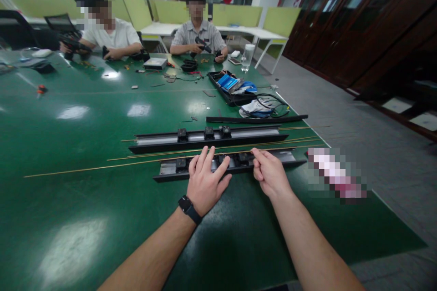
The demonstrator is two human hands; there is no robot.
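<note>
My right hand (271, 173) pinches a thin brass-coloured rod (88, 168) between thumb and forefinger. The rod runs far out to the left, above the nearer black channel rail (170, 177). With fingers spread, my left hand (206, 182) lies over the middle of that rail and hides part of it; whether it presses on the rod I cannot tell. Small black blocks sit inside the nearer rail, partly covered by my hands. Just beyond lies the farther black rail (153, 146), parallel to it, with three black blocks (209, 133) in its channel. Other thin rods lie between the two rails.
A black strip (256, 119) lies behind the rails. Beyond it are gloves (256, 107), cables and a black tray (218, 85) with blue items. A blurred pink-white item (336, 175) lies near the right table edge. Two people sit across the green table (102, 227) holding tools.
</note>
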